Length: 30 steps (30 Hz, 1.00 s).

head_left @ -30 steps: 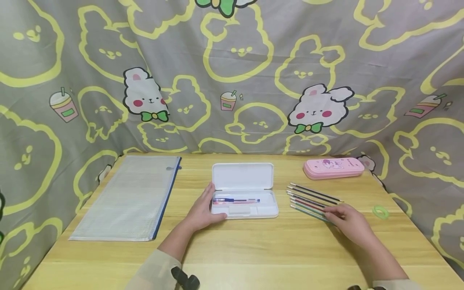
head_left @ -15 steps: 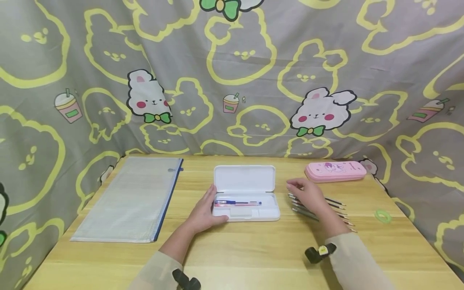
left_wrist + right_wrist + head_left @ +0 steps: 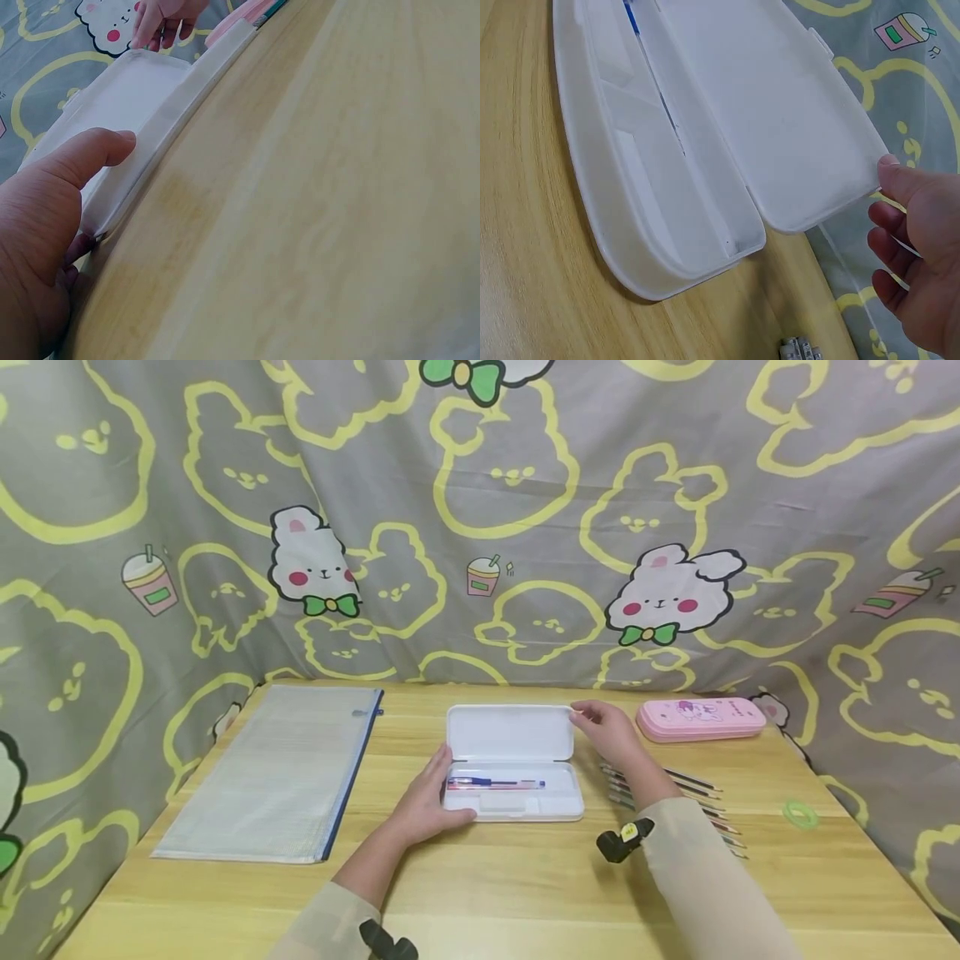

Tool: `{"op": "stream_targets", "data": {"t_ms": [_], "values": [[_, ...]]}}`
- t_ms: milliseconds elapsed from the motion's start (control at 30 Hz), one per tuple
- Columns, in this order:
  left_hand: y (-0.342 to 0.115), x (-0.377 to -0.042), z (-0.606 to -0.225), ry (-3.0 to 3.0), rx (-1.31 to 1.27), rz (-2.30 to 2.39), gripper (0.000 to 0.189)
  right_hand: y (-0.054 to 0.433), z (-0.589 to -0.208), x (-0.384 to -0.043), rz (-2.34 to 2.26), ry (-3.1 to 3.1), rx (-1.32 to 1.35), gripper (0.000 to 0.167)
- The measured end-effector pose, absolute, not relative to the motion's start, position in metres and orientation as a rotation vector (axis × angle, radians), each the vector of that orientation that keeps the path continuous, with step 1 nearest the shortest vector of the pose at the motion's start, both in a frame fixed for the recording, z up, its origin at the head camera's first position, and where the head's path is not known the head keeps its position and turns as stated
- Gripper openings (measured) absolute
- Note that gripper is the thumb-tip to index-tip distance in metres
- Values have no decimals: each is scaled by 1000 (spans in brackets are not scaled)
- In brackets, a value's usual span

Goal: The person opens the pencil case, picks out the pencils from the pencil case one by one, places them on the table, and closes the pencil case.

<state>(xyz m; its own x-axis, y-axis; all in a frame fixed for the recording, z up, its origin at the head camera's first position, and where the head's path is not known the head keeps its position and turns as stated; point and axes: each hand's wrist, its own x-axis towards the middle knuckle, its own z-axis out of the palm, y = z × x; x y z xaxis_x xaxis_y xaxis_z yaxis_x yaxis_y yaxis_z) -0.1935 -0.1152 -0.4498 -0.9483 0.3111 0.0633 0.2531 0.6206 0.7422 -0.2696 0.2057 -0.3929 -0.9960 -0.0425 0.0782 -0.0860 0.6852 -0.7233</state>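
Note:
A white pencil case (image 3: 564, 807) lies open on the table, its lid (image 3: 510, 733) tipped back. Inside are a blue pen (image 3: 480, 781) and a reddish one beside it. My left hand (image 3: 426, 806) holds the case's left end, thumb on the front wall and fingers along the side. At the lid's far right corner, my right hand (image 3: 611, 735) pinches the edge; in the right wrist view the thumb (image 3: 900, 178) lies on the lid's inner face and the other fingers curl below. Several pencils (image 3: 693, 781) lie right of the case, partly hidden under the right forearm.
On the left lies a translucent mesh zip bag (image 3: 262, 777) with a blue edge. A pink pencil case (image 3: 701, 720) stands at the back right. A green ring (image 3: 800, 814) lies near the right edge. A patterned curtain (image 3: 390, 568) hangs behind the table.
My right hand has left the pencils, moved up and left, and taken hold of the lid's corner. My left hand stays on the white case.

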Motion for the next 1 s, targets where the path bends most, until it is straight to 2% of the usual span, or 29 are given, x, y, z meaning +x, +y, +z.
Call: {"op": "stream_targets", "data": {"t_ms": [333,667,833,1000], "values": [[-112,-190,-451,2748,428,1403,129,210,-395,-259,1316,-2774,112,40],[-114,-192,-452,2750,420,1393,130,217,-405,-225,1480,-2599,238,29],[-115,-190,-451,2703,370,1472,115,214,-410,-207,1630,-2511,248,25],[-114,-190,-451,2638,355,1586,82,211,-415,-194,1710,-2541,165,26]]}}
